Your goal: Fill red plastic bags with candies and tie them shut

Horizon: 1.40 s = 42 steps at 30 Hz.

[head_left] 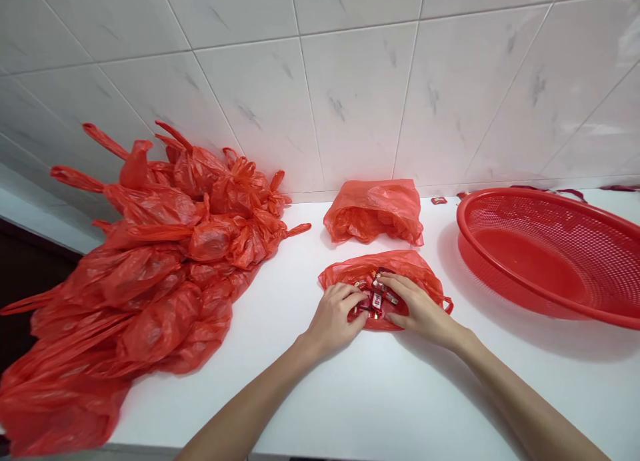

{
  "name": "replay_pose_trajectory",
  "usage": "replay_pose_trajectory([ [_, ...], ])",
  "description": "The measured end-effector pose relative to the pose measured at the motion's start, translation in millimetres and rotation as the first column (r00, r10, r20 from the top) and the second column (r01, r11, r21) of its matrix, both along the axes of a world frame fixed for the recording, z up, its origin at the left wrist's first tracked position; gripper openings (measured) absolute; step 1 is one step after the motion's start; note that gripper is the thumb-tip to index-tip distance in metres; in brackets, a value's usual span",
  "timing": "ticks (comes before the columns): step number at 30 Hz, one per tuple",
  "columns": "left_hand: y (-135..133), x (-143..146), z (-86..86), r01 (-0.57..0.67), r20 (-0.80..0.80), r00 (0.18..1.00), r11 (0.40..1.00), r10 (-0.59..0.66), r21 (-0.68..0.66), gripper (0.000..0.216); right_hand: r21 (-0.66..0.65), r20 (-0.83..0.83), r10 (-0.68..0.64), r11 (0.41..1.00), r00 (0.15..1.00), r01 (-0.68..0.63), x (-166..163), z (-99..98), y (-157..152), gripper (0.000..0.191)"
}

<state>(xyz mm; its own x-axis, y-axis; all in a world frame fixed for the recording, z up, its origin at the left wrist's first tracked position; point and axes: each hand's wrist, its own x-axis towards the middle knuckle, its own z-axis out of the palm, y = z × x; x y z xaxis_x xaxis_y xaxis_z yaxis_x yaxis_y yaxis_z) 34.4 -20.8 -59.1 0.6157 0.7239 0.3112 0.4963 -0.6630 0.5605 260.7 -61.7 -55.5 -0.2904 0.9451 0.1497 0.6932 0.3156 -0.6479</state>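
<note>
Small red wrapped candies (377, 300) lie in the mouth of an opened red plastic bag (400, 261) on the white table. My left hand (336, 314) reaches in at the bag's left side, its fingers curled around some of the candies. From the right, my right hand (417, 309) closes over the same cluster, thumb low and fingers on top. Both sets of fingertips are inside the bag, close to each other. How many candies each hand grips is partly hidden by the fingers. One bag handle loop shows beside my right wrist.
Behind the bag sits a second red plastic bag (373, 211), its mouth facing me. A large heap of tied red bags (165, 268) covers the left side. On the right stands a red mesh basket (530, 274). A lone candy (439, 200) lies near the tiled wall (360, 101).
</note>
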Motion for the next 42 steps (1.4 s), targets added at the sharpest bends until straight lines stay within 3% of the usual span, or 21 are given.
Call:
replay_pose_trajectory([
  [4,1.0,1.3,-3.7,-0.023,0.011,1.0,1.0,0.023,0.006,0.026,0.026,-0.017,-0.048,0.998,0.999,0.049,-8.7,-6.6,-1.7,0.035],
  [8,0.7,2.9,-5.1,-0.023,0.023,0.999,1.0,0.023,-0.004,0.025,0.177,-0.016,-0.095,0.979,0.995,0.096,-21.2,-17.0,-4.0,0.015],
  [11,0.9,3.1,-6.1,-0.035,0.024,0.999,0.999,0.035,-0.014,0.024,0.313,-0.074,-0.108,0.941,0.991,0.126,-25.8,-18.6,-5.7,0.02],
  [14,0.4,2.4,-5.1,-0.043,0.076,0.996,0.999,0.045,-0.028,0.031,0.361,-0.198,-0.082,0.92,0.977,0.15,-25.5,-12.1,-8.3,0.023],
  [17,-1.6,0.8,-0.1,-0.049,0.178,0.982,0.995,0.064,-0.088,0.039,0.323,-0.32,0.005,0.941,0.947,0.104,-24.2,-3.2,-11.8,0.023],
  [20,-4.0,-1.2,7.5,-0.041,0.256,0.959,0.951,0.123,-0.305,0.04,0.289,-0.423,0.083,0.956,0.902,0.047,-24.4,2.0,-13.9,0.024],
  [23,-4.8,-2.2,14.4,0.057,0.348,0.915,0.79,0.203,-0.611,0.037,0.287,-0.485,0.125,0.958,0.865,0.022,-25.1,2.5,-13.5,0.024],
  [25,-4.6,-1.9,17.4,0.136,0.406,0.877,0.678,0.257,-0.722,0.034,0.281,-0.506,0.139,0.96,0.851,0.01,-25.2,1.9,-12.9,0.023],
  [26,-4.6,-1.6,18.2,0.161,0.426,0.862,0.649,0.275,-0.744,0.033,0.278,-0.513,0.143,0.961,0.846,0.007,-25.2,1.7,-12.9,0.023],
  [29,-5.8,-0.2,18.7,0.176,0.471,0.833,0.666,0.292,-0.724,0.034,0.241,-0.523,0.106,0.97,0.845,0.027,-25.0,3.2,-14.6,0.023],
  [34,-11.2,2.0,16.1,0.147,0.51,0.797,0.715,0.323,-0.683,0.045,0.031,-0.57,-0.063,0.995,0.819,0.098,-27.2,9.4,-17.7,0.024],
  [42,-11.4,2.4,15.9,0.129,0.516,0.786,0.727,0.34,-0.675,0.043,-0.238,-0.679,-0.159,0.971,0.717,-0.01,-33.0,9.3,-13.8,0.035],
])
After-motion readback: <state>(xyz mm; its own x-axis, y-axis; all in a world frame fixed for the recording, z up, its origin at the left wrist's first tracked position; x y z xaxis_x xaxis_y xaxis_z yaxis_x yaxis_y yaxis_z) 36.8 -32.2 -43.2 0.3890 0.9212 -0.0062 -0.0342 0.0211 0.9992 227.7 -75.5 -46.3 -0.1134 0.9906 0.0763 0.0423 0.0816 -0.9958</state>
